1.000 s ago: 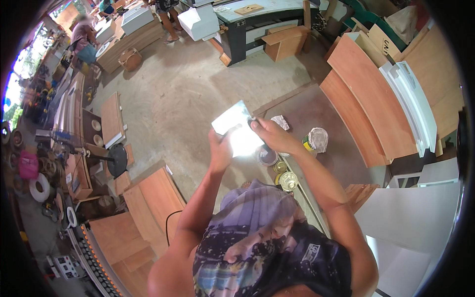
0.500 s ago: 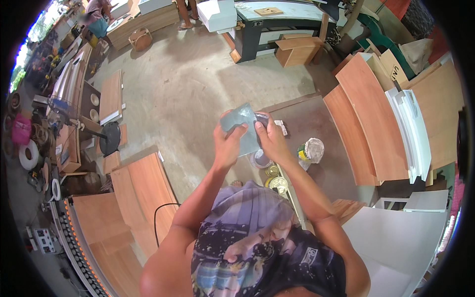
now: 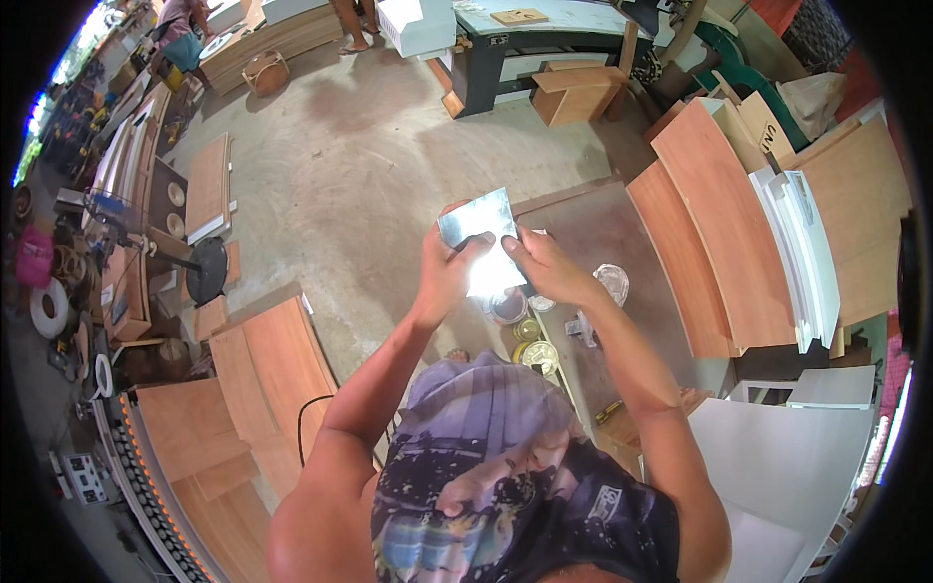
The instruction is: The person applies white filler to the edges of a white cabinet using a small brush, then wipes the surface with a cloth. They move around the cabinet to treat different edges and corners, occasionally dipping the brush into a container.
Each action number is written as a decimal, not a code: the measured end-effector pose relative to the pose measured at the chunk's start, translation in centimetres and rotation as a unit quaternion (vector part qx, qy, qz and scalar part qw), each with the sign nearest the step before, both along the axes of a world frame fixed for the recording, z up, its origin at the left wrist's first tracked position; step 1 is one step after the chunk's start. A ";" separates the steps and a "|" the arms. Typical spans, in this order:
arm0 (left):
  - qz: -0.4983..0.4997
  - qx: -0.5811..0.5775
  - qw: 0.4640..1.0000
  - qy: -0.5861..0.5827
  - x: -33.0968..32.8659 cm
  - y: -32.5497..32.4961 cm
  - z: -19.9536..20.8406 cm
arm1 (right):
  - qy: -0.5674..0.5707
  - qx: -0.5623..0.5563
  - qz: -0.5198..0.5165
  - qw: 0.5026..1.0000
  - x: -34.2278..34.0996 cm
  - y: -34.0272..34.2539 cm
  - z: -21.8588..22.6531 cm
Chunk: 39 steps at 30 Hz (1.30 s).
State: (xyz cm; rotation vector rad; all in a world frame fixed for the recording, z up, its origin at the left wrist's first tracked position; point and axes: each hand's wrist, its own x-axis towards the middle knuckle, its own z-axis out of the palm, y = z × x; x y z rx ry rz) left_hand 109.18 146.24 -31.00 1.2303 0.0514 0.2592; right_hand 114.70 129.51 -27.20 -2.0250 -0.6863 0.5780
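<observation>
A thin, shiny grey rectangular sheet [image 3: 483,214] is held up in front of me, with bright light glaring off its lower part. It may be metal or mirror; I cannot tell which. My left hand [image 3: 450,264] grips its left side, thumb lying across the face and fingers behind. On the opposite edge my right hand [image 3: 552,267] closes, its thumb pressed on the sheet. Something dark peeks out by the sheet's lower right corner, under the right hand, mostly hidden. Below the sheet stand a round tub [image 3: 507,305] and small open cans [image 3: 539,357].
Wooden panels [image 3: 282,364] lie at the left, and curved wooden pieces [image 3: 714,223] stand at the right beside white panels [image 3: 802,253]. A white-topped bench [image 3: 496,17] is at the back. A covered can [image 3: 611,282] sits on the floor. Another person [image 3: 182,34] is far left.
The sheet has tilted and now reflects strong light. My right hand has turned and shifted right and down; the dark block it held at the sheet's edge is now mostly out of sight.
</observation>
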 end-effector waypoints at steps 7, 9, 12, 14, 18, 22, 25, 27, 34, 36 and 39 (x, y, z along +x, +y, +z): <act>0.044 0.063 0.997 -0.001 0.2 -0.9 1.4 | -0.100 0.054 -0.083 0.990 -0.2 0.9 -1.0; 0.039 0.053 0.998 0.001 0.2 -1.1 1.1 | -0.068 0.005 -0.046 0.997 0.1 0.3 -0.4; 0.024 0.068 0.997 -0.015 0.4 -1.1 0.5 | -0.033 -0.010 0.007 0.999 0.9 -0.4 -0.1; 0.024 0.102 0.994 -0.019 0.5 -1.1 0.9 | 0.018 -0.028 0.035 0.999 1.2 -0.9 -0.1; -0.036 0.092 0.995 0.010 0.8 -0.1 0.5 | 0.133 -0.111 0.089 0.981 2.0 -1.6 0.2; -0.010 0.055 0.998 0.032 0.3 3.0 0.0 | 0.349 0.147 -0.023 0.925 1.5 -3.2 -2.3; -0.033 0.109 0.993 -0.029 0.1 3.6 -0.8 | 0.403 0.262 -0.072 0.874 0.1 -2.8 -1.7; -0.054 0.179 0.978 -0.095 -0.1 2.7 -0.9 | 0.403 0.260 -0.069 0.875 -0.2 -2.3 -2.1; -0.146 0.595 0.790 -0.006 0.7 5.8 -6.6 | 0.385 0.271 -0.142 0.871 1.0 -3.3 -4.4; -0.102 0.536 0.838 0.017 -0.1 3.4 -4.1 | 0.364 0.325 -0.161 0.858 0.6 -3.2 -5.7; -0.095 0.513 0.853 0.002 -0.8 -0.4 -1.9 | 0.329 0.355 -0.214 0.849 -0.1 -1.9 -7.7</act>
